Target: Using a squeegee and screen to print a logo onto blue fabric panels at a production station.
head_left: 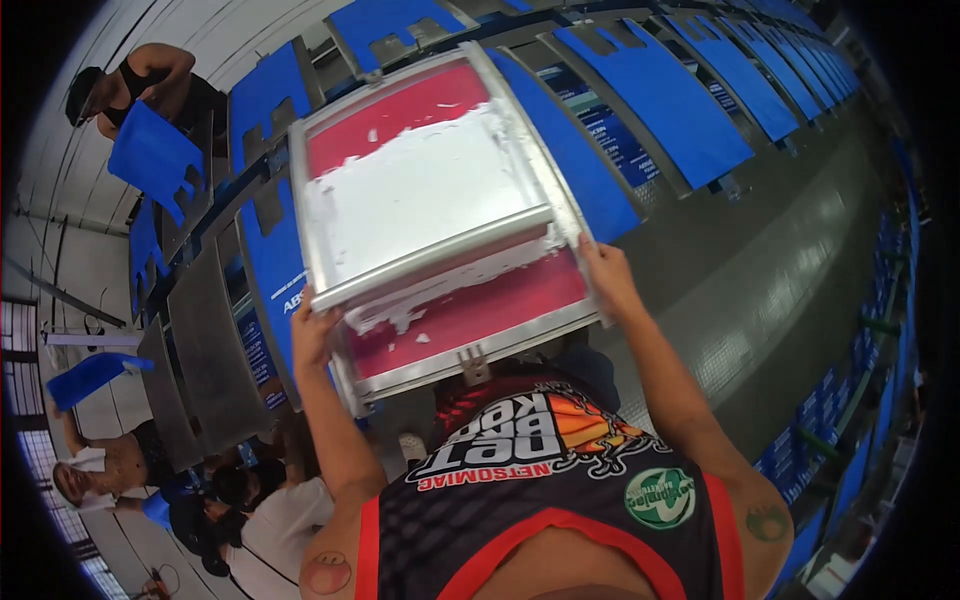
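Observation:
A screen printing frame (475,362) with a metal rim and red mesh lies in front of me, tilted a little. White ink (420,190) covers the middle of the mesh, with ragged edges and smears. Across the frame's nearer part rests a long metal squeegee (440,255). My left hand (314,330) is closed round the frame's left side, near the squeegee's left end. On the right side my right hand (606,277) grips the rim, its fingers partly hidden beneath. A metal clamp (474,365) sits on the near edge.
Blue cut pieces (655,105) lie on metal plates in long rows, beside and beyond the frame. At the left, a person (150,85) lifts a blue piece (158,155); others (270,530) stand lower left. A grey walkway (735,300) runs along the right, bordered by a blue-covered rack (815,420).

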Tool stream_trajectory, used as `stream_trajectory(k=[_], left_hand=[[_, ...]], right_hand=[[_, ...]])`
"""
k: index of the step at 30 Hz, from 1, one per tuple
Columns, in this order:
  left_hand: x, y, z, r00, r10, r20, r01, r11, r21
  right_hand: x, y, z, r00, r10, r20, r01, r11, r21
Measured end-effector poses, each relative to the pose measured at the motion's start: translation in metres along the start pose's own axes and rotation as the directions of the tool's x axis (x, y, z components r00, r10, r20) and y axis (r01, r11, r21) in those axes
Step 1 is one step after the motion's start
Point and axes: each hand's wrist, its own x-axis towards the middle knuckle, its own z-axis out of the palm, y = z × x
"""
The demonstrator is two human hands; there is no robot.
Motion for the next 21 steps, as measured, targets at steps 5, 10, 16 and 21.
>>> stream_trajectory(k=[5,10,16,21], left_hand=[[0.024,-0.02,0.098,0.999,0.014,0.052,-0.017,0.998,0.065],[0.028,-0.023,0.132,0.999,0.007,0.044,-0.01,0.998,0.062],[0.037,-0.054,0.147,1.0,-0.001,-0.009,0.002,0.989,0.149],[0.046,-0.082,0.147,0.998,0.022,-0.058,-0.016,0.993,0.117]], right_hand=[[0.06,0.002,-0.083,1.0,-0.016,-0.024,0.013,0.994,-0.109],[0.098,0.007,-0.104,1.0,-0.007,-0.003,0.006,0.98,-0.199],[0.152,0.031,-0.103,0.997,-0.071,0.04,0.079,0.961,-0.264],[0.162,0.031,-0.109,0.993,-0.095,0.064,0.112,0.923,-0.367]])
